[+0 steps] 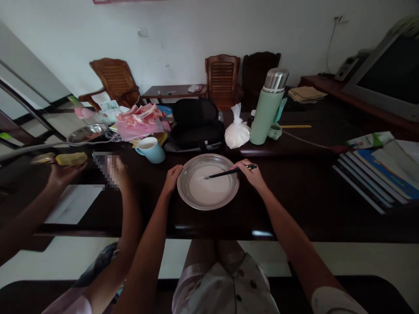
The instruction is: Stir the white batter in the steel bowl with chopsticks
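One metal bowl [208,207] stood on the dark table [310,192], close to its front edge and straight before the person, with pale, milky liquid [209,191] in it. The left hand [173,178] held the bowl by its left rim, fingers bent in close. The right hand [250,171] was closed around dark chopsticks [224,173] at the opposite rim, their tips reaching over the middle of the liquid; whether they dipped below its surface could not be told. Beyond the bowl, a light blue mug [153,151] and a black case [196,126] stood to the left, a knotted bag of white powder [237,134] and a green flask [266,114] to the right. Books [379,181] lay stacked at the far right. At the left, another person's hand [63,173] held a yellowish object [71,158] near a white sheet [77,205]
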`<move>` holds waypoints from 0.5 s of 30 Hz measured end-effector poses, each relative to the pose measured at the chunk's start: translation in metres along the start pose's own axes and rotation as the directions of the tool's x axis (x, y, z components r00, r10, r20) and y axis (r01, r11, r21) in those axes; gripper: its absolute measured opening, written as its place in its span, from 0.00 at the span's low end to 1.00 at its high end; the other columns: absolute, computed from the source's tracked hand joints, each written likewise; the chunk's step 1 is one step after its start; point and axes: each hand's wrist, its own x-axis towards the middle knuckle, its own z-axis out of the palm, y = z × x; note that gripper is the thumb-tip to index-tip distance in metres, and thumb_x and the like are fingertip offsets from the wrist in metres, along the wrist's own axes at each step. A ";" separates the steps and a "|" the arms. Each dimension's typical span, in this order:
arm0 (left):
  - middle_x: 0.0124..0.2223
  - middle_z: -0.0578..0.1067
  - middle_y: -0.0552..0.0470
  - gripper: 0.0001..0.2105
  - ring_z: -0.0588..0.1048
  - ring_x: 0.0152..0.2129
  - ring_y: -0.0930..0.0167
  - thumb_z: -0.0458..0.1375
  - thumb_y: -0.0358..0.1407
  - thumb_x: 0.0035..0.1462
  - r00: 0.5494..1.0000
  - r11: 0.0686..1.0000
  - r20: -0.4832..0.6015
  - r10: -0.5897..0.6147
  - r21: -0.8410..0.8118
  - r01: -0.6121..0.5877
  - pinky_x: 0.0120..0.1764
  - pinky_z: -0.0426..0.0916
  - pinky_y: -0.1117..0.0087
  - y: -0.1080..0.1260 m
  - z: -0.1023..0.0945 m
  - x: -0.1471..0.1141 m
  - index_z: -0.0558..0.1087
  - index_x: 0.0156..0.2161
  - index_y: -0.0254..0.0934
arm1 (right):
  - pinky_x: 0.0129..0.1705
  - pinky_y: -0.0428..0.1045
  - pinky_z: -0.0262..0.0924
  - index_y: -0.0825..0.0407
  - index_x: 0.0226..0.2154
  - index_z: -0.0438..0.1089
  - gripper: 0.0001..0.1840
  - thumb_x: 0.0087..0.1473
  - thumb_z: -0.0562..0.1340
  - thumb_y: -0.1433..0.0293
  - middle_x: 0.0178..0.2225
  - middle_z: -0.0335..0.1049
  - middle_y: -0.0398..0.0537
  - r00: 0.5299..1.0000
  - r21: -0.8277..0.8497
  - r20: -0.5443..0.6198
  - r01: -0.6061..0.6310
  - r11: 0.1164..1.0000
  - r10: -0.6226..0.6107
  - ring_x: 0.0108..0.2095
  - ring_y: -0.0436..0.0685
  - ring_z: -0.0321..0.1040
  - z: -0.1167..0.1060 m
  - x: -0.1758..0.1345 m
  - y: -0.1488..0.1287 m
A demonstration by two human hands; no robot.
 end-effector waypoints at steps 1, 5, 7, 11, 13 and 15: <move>0.21 0.56 0.56 0.20 0.57 0.23 0.75 0.59 0.46 0.56 1.000 1.000 -0.004 0.013 0.007 -0.013 0.24 0.53 0.75 -0.001 0.000 0.000 0.61 0.22 0.35 | 0.44 0.53 0.65 0.49 0.30 0.77 0.20 0.57 0.59 0.52 0.31 0.78 0.47 0.999 -0.002 -0.033 -0.006 1.000 0.006 0.37 0.58 0.73 -0.002 0.001 0.001; 0.23 0.57 0.56 0.20 0.56 0.23 0.76 0.60 0.46 0.53 0.999 0.999 -0.017 0.040 0.011 -0.040 0.25 0.54 0.75 -0.002 -0.001 -0.001 0.61 0.22 0.34 | 0.37 0.52 0.66 0.49 0.26 0.73 0.21 0.56 0.59 0.51 0.25 0.77 0.46 0.989 0.101 -0.119 -0.081 0.992 0.093 0.28 0.57 0.73 -0.008 0.002 0.001; 0.23 0.57 0.56 0.21 0.56 0.23 0.76 0.60 0.48 0.51 0.998 0.998 -0.013 0.060 0.013 -0.059 0.25 0.53 0.76 -0.002 -0.001 -0.002 0.60 0.22 0.34 | 0.35 0.52 0.66 0.49 0.24 0.72 0.22 0.56 0.59 0.50 0.23 0.76 0.45 0.990 0.124 -0.088 -0.095 0.988 0.107 0.26 0.56 0.73 -0.007 0.001 -0.002; 0.23 0.56 0.57 0.23 0.54 0.22 0.77 0.61 0.51 0.47 0.998 0.998 0.012 0.067 -0.003 -0.067 0.24 0.52 0.76 -0.001 -0.001 -0.002 0.58 0.21 0.34 | 0.39 0.52 0.65 0.49 0.25 0.76 0.23 0.56 0.58 0.50 0.27 0.77 0.46 0.999 0.018 0.029 -0.016 1.000 0.016 0.32 0.57 0.73 0.001 -0.001 -0.009; 0.22 0.55 0.57 0.23 0.54 0.21 0.77 0.61 0.51 0.47 0.998 0.998 0.011 0.057 -0.009 -0.057 0.24 0.52 0.76 -0.001 -0.001 -0.002 0.58 0.21 0.34 | 0.42 0.52 0.65 0.48 0.27 0.77 0.22 0.57 0.58 0.50 0.29 0.78 0.47 0.999 -0.029 0.040 0.021 0.999 -0.019 0.35 0.57 0.73 0.003 -0.001 -0.010; 0.23 0.55 0.57 0.23 0.54 0.21 0.77 0.61 0.51 0.48 0.998 0.998 0.006 0.057 -0.013 -0.056 0.24 0.52 0.76 -0.002 -0.001 -0.002 0.58 0.21 0.34 | 0.42 0.52 0.65 0.48 0.27 0.77 0.21 0.56 0.59 0.51 0.30 0.78 0.47 1.000 -0.031 -0.007 0.010 0.999 -0.010 0.35 0.57 0.73 0.000 0.000 -0.010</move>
